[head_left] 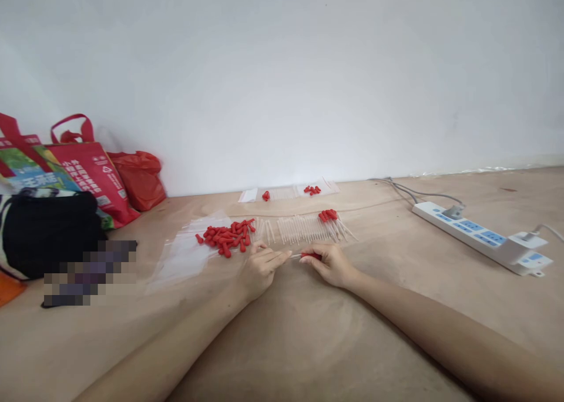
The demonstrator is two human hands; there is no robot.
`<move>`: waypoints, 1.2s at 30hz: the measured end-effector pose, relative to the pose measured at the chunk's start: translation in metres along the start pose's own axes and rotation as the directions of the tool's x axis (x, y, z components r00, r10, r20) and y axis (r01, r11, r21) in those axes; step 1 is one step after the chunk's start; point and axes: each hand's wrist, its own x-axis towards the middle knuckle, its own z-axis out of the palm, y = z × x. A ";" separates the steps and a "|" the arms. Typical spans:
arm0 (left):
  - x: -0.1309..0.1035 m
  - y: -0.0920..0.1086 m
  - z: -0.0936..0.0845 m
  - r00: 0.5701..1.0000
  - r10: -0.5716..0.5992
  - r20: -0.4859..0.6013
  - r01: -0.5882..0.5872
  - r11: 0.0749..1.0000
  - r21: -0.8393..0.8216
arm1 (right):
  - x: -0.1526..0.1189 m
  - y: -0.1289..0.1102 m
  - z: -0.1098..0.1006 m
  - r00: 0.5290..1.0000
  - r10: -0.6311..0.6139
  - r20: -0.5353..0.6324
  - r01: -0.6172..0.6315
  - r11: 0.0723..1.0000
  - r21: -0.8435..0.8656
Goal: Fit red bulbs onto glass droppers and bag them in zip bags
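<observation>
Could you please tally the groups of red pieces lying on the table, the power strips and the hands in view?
Groups of red pieces: 4
Power strip: 1
Left hand and right hand: 2
Total: 7

Clock centred between left hand [259, 268] and right hand [333, 265]: bare tabletop [383, 231] gives passage at 2 o'clock; thin pale tubes [299, 230] block 12, red bulbs [224, 237] 10, power strip [474, 231] 3; clearance beneath the hands is uncertain.
</observation>
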 end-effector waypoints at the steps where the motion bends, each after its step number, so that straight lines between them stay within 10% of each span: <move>1: 0.000 0.000 -0.001 1.000 0.001 0.009 -0.001 1.000 0.003 | 0.000 0.000 0.000 1.000 -0.017 0.009 0.018 1.000 -0.010; 13: 0.000 0.004 -0.003 0.995 0.049 0.088 -0.055 0.996 0.065 | -0.005 0.005 0.000 0.969 -0.209 0.134 0.233 0.950 -0.207; 36: 0.001 0.010 0.003 1.000 0.014 -0.002 -0.014 1.000 -0.014 | 0.001 -0.003 0.005 0.966 -0.208 0.152 0.243 0.931 -0.272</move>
